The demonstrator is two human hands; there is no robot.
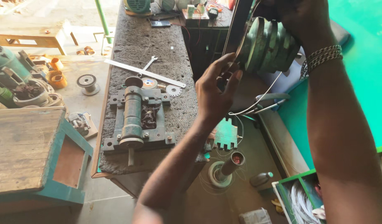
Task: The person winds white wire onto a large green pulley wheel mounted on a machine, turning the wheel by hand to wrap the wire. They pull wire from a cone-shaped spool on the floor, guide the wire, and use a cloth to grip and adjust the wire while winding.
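A green stepped pulley [269,46], ribbed with several grooves, is held raised at the upper right of the head view, above a dark workbench [137,49] edge. It is gripped from above by the right hand [297,16], whose fingers are curled over its top; the fingertips themselves are hidden behind the pulley, so their exact closure cannot be told. The left hand [218,89] is held just to the left of the pulley, fingers extended and loosely together, with the fingertips at the pulley's left rim, where a dark belt [236,25] runs down; whether they are pinching the belt cannot be told. A thin white wire [261,96] is seen hanging below the pulley. Further left, a green metal fixture [135,118] is observed on the workbench, with a spanner [149,63] and a long metal strip [143,73] beyond it.
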